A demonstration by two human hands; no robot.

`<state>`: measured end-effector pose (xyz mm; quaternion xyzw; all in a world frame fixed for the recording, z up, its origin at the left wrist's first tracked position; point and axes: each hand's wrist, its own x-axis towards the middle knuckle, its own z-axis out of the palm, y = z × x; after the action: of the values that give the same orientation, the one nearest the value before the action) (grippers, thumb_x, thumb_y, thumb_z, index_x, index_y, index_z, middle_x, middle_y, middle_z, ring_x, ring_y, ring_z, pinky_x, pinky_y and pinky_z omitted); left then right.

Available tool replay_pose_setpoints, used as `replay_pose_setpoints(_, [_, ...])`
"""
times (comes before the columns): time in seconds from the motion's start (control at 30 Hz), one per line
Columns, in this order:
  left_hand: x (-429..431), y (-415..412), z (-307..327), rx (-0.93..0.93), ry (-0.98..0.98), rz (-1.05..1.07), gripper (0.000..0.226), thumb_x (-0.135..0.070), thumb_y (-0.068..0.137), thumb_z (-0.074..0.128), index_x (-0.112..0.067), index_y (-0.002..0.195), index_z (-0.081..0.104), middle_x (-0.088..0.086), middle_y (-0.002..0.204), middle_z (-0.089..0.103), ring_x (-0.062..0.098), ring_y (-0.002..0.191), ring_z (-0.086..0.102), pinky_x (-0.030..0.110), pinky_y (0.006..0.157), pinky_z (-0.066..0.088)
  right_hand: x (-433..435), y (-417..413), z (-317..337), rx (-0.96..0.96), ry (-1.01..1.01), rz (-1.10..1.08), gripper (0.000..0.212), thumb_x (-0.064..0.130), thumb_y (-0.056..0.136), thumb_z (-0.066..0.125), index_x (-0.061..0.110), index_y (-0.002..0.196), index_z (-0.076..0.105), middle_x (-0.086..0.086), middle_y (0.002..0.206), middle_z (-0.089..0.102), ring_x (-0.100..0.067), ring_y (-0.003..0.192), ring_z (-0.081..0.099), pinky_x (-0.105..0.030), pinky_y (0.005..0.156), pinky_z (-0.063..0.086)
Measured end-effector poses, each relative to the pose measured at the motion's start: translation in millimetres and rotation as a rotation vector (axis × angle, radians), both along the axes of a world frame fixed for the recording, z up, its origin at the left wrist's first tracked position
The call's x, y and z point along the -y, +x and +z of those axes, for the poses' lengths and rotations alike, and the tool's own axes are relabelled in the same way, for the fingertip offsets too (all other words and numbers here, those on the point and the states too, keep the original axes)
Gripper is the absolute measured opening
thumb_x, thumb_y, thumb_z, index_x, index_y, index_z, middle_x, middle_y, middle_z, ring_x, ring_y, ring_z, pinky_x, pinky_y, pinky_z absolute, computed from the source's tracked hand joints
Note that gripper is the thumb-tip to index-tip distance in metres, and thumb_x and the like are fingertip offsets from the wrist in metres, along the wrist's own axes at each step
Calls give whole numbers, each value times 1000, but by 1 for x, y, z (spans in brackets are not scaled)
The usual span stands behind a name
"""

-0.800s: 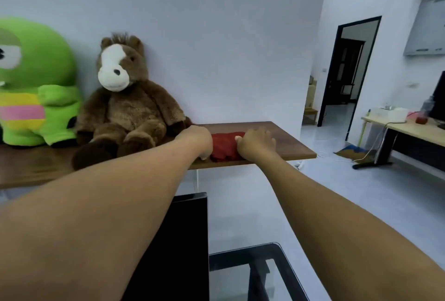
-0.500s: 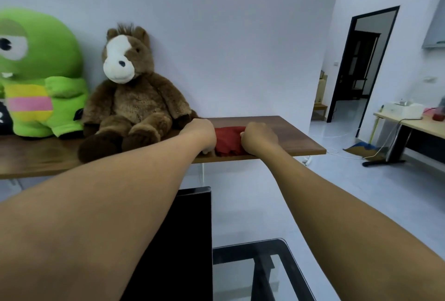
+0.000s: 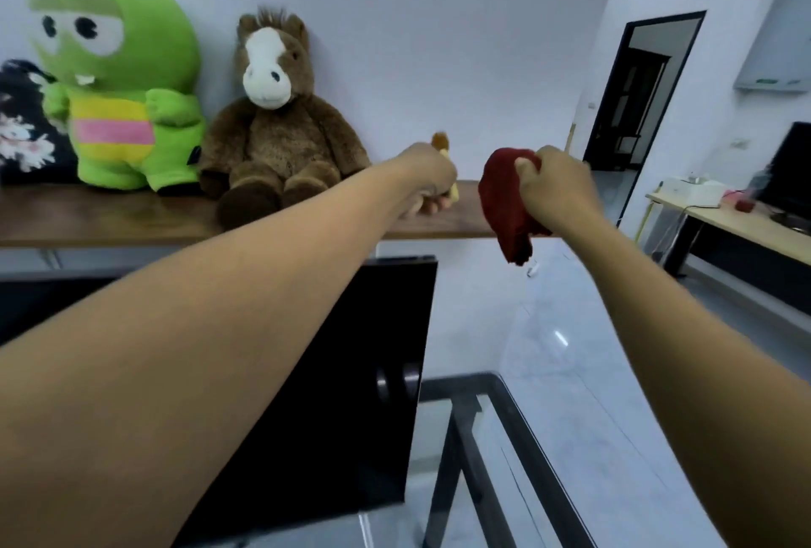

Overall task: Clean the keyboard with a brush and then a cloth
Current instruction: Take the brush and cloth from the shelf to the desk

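Shelf [image 3: 131, 218] of brown wood runs along the white wall, carrying a green plush monster [image 3: 118, 78] and, just beside it, a brown plush horse [image 3: 276, 130] seated upright. Below the shelf stands a black monitor [image 3: 351, 394] seen from behind, on a glass-topped table [image 3: 518, 416]. Both bare arms reach out toward the shelf's right end. The right hand [image 3: 557, 187] is closed on a bunched red cloth [image 3: 504, 201], which hangs clear of the shelf edge. The left hand [image 3: 430, 179] is fisted around a brush [image 3: 443, 152], its pale handle and brownish tuft poking out. No keyboard is in view.
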<state>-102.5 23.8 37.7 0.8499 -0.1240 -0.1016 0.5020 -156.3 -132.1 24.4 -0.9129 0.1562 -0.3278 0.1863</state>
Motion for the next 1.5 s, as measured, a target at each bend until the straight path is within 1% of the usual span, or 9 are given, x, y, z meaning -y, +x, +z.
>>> replay_pose_setpoints(0.2, [-27, -109, -6, 35, -165, -216, 28, -4, 94, 41, -3, 69, 52, 9, 62, 56, 11, 43, 48, 16, 37, 36, -25, -90, -14, 22, -16, -82, 35, 33, 100, 39, 4, 105, 58, -13, 93, 56, -25, 84, 46, -31, 69, 31])
replay_pose_setpoints(0.3, [-53, -156, -36, -4, -150, -294, 24, -9, 96, 44, -2, 76, 54, 10, 62, 60, 12, 41, 52, 17, 38, 39, -44, -133, -42, 20, 71, -54, 34, 37, 98, 39, 9, 103, 57, -14, 92, 59, -32, 83, 59, -43, 70, 50])
replay_pose_setpoints(0.57, [-138, -243, -213, -301, 59, -398, 25, -13, 96, 42, -2, 79, 57, 7, 59, 63, 14, 42, 57, 26, 45, 52, -111, -224, -202, -151, 251, -98, 25, 28, 99, 48, 6, 101, 60, -11, 85, 60, -25, 80, 54, -26, 65, 29])
replay_pose_setpoints(0.7, [-163, -258, -305, -543, 166, -257, 23, -16, 98, 42, -1, 114, 50, 10, 68, 65, 16, 49, 61, 24, 44, 51, -150, -250, -277, -276, 258, -75, 23, 28, 99, 49, 9, 103, 62, -14, 90, 68, -31, 83, 62, -31, 67, 39])
replay_pose_setpoints(0.87, [-168, -270, -372, -694, 286, -148, 12, -11, 97, 50, 0, 94, 54, 12, 74, 65, 20, 55, 63, 37, 68, 61, -175, -265, -339, -346, 305, -42, 23, 31, 100, 45, 15, 103, 60, 3, 82, 60, -21, 78, 58, -30, 65, 40])
replay_pose_setpoints(1.03, [-151, -278, -404, -721, 350, -127, 15, -7, 89, 63, -4, 94, 49, 15, 88, 69, 30, 79, 72, 40, 69, 61, -164, -268, -397, -529, 346, -77, 31, 34, 102, 39, 13, 115, 59, -4, 103, 67, -22, 94, 64, -26, 75, 47])
replay_pose_setpoints(1.2, [-136, -283, -417, -713, 322, -106, 13, -14, 93, 59, -7, 96, 48, 16, 94, 68, 29, 68, 73, 35, 58, 61, -134, -271, -423, -656, 245, -179, 36, 40, 100, 42, 13, 119, 56, -3, 113, 65, -23, 98, 65, -35, 82, 54])
replay_pose_setpoints(1.33, [-130, -281, -425, -701, 359, -123, 20, -19, 88, 66, -10, 86, 49, 11, 89, 69, 28, 74, 72, 37, 66, 61, -125, -274, -438, -723, 188, -130, 35, 40, 98, 48, 15, 120, 53, -3, 116, 62, -22, 99, 64, -34, 82, 55])
replay_pose_setpoints(1.5, [-127, -277, -426, -704, 401, -135, 25, -28, 89, 66, -14, 83, 46, 7, 87, 68, 27, 72, 72, 30, 61, 60, -132, -269, -440, -611, 9, -217, 36, 28, 83, 73, 9, 112, 63, -13, 108, 63, -30, 96, 61, -45, 82, 53])
